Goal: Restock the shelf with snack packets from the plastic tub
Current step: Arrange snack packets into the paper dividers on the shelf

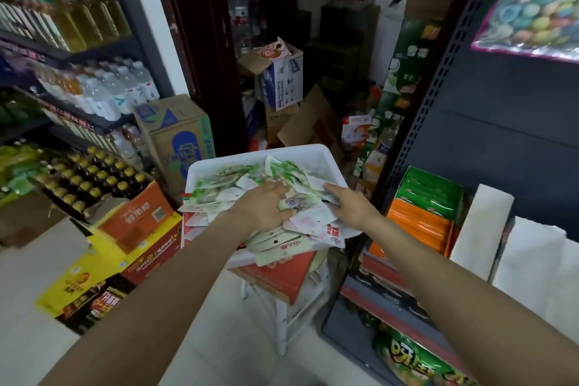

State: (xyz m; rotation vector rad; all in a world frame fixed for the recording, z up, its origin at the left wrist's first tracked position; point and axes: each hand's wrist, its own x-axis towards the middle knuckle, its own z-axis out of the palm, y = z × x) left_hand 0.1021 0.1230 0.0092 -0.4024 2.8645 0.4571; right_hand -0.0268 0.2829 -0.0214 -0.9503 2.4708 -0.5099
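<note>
Item: plastic tub (316,155), white, rectangular, centre of the frame, perched on a red carton (275,276) that sits on a white stand (291,320).

Contents: snack packets (238,188), small flat sachets in green-and-white and pink-and-white, heaped loosely and spilling over the near rim.

Left hand (263,208): centre of the frame, palm down on the heap, fingers curled into a bundle of sachets, gripping them.

Right hand (351,202): just right of centre, fingers straight and flat, resting on the packets at the tub's right side, holding nothing.

Destination: shelf (394,301), dark metal with a red edge strip, lower right of the frame, already carrying upright rows of green packs (429,194) and orange packs (416,229).

Handling, by judgement: packets light, thin, pliable and probably slick-skinned; a loose bundle is likely to fan out and shed pieces. Best taken as a squared stack, pinched across the flat faces near the middle, with the other hand steadying the edges. Contents probably crushable, so a moderate squeeze.

Surroundings: bottled drinks (109,88) on racks at upper left; cardboard boxes (178,135) left of centre.
</note>
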